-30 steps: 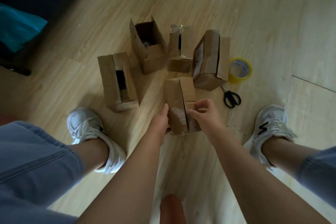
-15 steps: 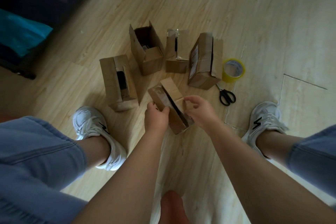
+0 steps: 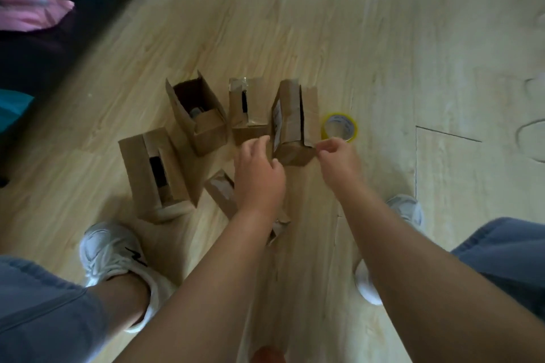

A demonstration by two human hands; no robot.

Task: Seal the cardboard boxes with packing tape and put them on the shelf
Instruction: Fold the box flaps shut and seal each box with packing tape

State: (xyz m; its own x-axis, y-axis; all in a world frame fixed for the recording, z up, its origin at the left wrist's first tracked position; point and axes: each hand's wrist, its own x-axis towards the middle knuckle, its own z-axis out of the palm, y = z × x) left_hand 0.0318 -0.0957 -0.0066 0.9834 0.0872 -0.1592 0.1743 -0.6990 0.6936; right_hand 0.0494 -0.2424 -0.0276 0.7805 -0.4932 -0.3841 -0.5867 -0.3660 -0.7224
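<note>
Your left grip point(image 3: 259, 177) hangs with fingers relaxed, holding nothing, its fingertips at the left face of the labelled box point(image 3: 292, 127). Your right grip point(image 3: 339, 160) is curled at that box's near right corner; blur hides whether it pinches the cardboard. This box stands upright on the floor point(image 3: 295, 23), just beside the yellow tape roll point(image 3: 354, 129). A smaller box point(image 3: 219, 188) lies tilted under your left forearm. An open box point(image 3: 197, 118), a taped box point(image 3: 249, 109) and a tall box point(image 3: 153, 171) stand to the left.
</note>
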